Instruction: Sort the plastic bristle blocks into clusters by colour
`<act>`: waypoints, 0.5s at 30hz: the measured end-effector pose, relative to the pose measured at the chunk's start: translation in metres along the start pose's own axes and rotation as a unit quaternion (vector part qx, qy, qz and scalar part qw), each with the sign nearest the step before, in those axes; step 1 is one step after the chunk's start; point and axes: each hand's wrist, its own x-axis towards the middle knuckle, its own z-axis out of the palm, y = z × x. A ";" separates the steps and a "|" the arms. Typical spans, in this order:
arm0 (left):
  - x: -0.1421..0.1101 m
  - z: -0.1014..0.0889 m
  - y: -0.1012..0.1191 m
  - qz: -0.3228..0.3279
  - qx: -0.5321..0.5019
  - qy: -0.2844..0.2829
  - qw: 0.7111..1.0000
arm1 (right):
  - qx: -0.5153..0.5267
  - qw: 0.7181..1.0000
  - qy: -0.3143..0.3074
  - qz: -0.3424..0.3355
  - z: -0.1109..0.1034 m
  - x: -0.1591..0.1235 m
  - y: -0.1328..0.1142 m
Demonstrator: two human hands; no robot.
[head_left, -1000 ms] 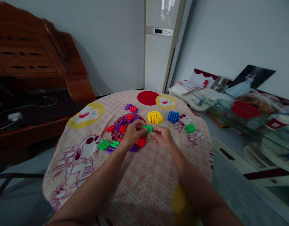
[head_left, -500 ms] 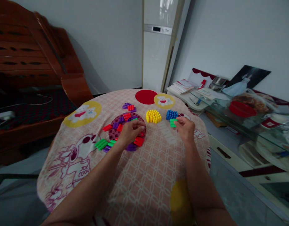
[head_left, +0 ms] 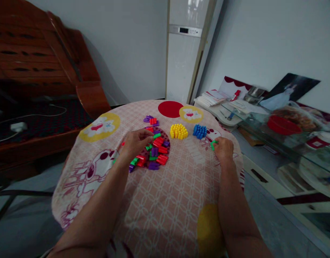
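Observation:
My right hand pinches a green plastic toy block over the right side of the tablecloth, right of the blue pieces. My left hand is at the left edge of a loose pile of red, purple and green ribbed blocks. Its fingers are drawn together, close to a green block; whether they hold anything is hidden. A tight cluster of yellow pieces stands upright in the middle, with a smaller cluster of blue pieces to its right.
The round table has a pink patterned cloth. Purple and red blocks lie behind the pile. On the right stands a glass-topped cabinet with papers and a red bowl. A wooden bench is at the left.
My right hand has moved right, away from the blue cluster, with the green block. My left hand has drawn back leftward, uncovering more of the pile. The view has shifted slightly.

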 end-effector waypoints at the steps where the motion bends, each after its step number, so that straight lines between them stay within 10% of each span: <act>1: 0.001 -0.012 -0.003 0.001 0.054 0.010 0.999 | -0.012 1.000 -0.003 0.000 -0.001 0.000 0.000; 8: -0.011 -0.091 -0.023 -0.115 0.358 -0.077 0.923 | 0.043 0.994 0.093 0.027 0.000 -0.001 -0.003; 15: -0.013 -0.092 -0.039 -0.132 0.367 -0.221 0.894 | 0.167 0.977 0.131 -0.024 0.005 -0.008 -0.025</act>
